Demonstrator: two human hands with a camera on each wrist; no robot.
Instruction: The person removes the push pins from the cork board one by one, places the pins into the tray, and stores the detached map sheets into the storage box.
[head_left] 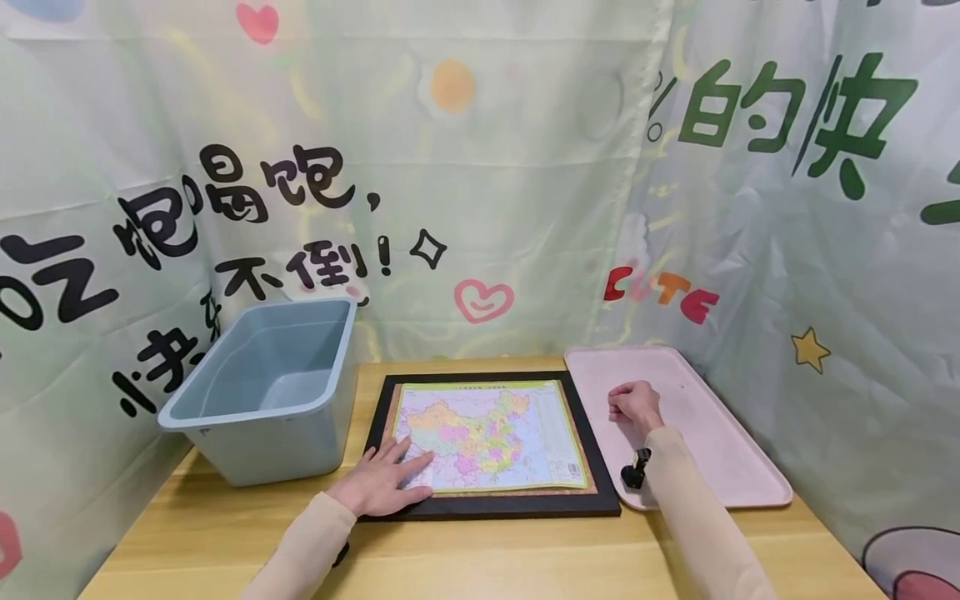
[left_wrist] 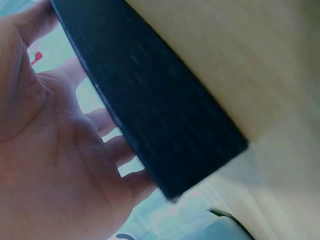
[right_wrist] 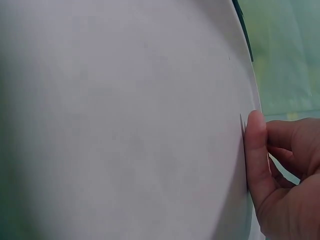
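Note:
In the head view, a colourful map (head_left: 468, 442) lies on a brown board with a black frame (head_left: 498, 507). My left hand (head_left: 382, 482) rests with fingers spread on the map's lower left and the frame. The left wrist view shows that palm (left_wrist: 55, 145) beside the black frame edge (left_wrist: 150, 95). Over the pink tray (head_left: 720, 450), my right hand (head_left: 636, 404) has its fingers bent towards the thumb. The right wrist view shows this hand (right_wrist: 285, 180) at the pale tray surface (right_wrist: 140, 125), a thin dark sliver by its thumb; whether it holds anything is unclear.
A blue-grey bin (head_left: 270, 450) stands left of the framed board on the wooden table (head_left: 480, 558). Tiny dark specks lie on the tray's far part. A printed cloth (head_left: 510, 192) hangs behind and at the sides.

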